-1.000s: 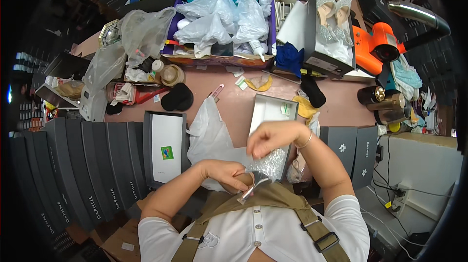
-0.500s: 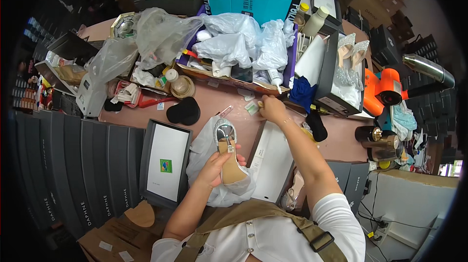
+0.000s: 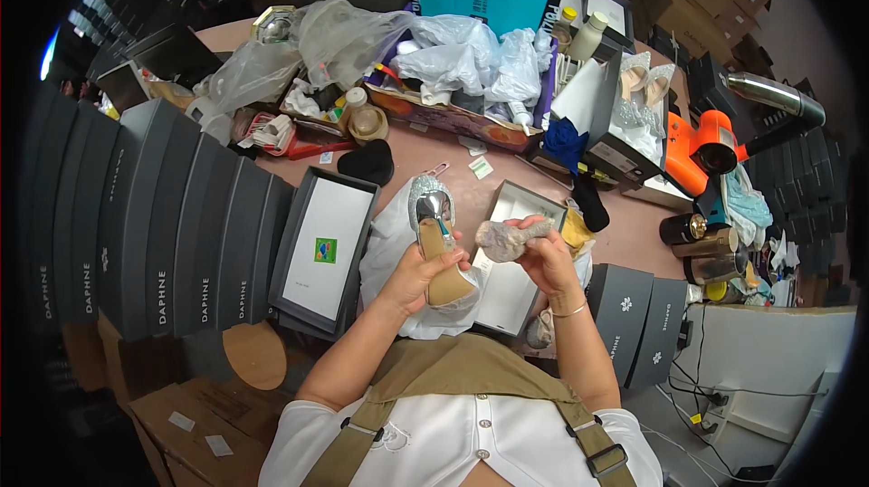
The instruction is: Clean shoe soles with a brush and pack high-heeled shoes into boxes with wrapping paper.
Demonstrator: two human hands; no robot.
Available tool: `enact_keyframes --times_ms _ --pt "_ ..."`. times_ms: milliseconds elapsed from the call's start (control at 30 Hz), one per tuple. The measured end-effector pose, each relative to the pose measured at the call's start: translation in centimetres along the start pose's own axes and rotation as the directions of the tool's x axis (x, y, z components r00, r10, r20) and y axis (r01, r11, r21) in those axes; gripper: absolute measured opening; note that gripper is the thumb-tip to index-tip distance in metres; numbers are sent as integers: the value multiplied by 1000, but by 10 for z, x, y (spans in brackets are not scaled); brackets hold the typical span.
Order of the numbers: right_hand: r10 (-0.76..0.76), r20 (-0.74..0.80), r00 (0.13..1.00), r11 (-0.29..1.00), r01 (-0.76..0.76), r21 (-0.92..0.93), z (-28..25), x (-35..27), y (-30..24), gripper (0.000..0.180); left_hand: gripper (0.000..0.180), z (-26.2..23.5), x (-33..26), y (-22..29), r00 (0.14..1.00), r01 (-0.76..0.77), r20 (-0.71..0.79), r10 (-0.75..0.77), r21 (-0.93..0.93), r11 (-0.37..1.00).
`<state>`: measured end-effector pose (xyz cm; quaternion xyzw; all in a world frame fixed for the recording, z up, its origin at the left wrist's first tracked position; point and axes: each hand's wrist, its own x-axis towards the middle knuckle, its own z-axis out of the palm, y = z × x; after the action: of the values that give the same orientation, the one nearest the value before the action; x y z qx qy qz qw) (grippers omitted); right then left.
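Note:
My left hand is closed round a shoe with a tan sole and silvery glitter about the toe. The sole faces up and the toe points away from me. To its right, my right hand pinches a crumpled greyish rag, held apart from the shoe. Under the shoe lies a white wrapping sheet. An open shoebox with a white inside sits below the rag. Left of the shoe lies a grey box lid with a white inner face and a small green sticker.
Grey shoeboxes stand in a row at the left. A purple-edged carton of plastic bags fills the back. At the right are an open box of glittery shoes, an orange heat gun and dark bottles.
My right hand has come back from the far side of the table towards the shoe, and the rag now shows in it. My left hand keeps hold of the shoe. The view has shifted.

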<state>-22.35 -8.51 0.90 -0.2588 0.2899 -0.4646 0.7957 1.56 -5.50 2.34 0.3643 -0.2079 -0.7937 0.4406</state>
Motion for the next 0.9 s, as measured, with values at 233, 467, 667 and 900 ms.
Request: enact_keyframes --times_ms 233,467,667,900 --pt "-174 -179 968 971 139 -193 -35 48 -16 32 35 -43 -50 -16 991 -32 -136 8 -179 983" --pt "-277 -293 915 731 3 -682 -23 101 14 60 36 -57 -63 1 965 -204 -207 161 -206 957" --pt "-174 -151 973 530 -36 -847 -17 49 46 21 40 -72 -57 17 949 -199 -275 156 -138 970" --pt "-112 -287 951 361 -230 -904 -73 -75 1 20 33 -31 -25 7 954 -13 -300 20 25 1000"
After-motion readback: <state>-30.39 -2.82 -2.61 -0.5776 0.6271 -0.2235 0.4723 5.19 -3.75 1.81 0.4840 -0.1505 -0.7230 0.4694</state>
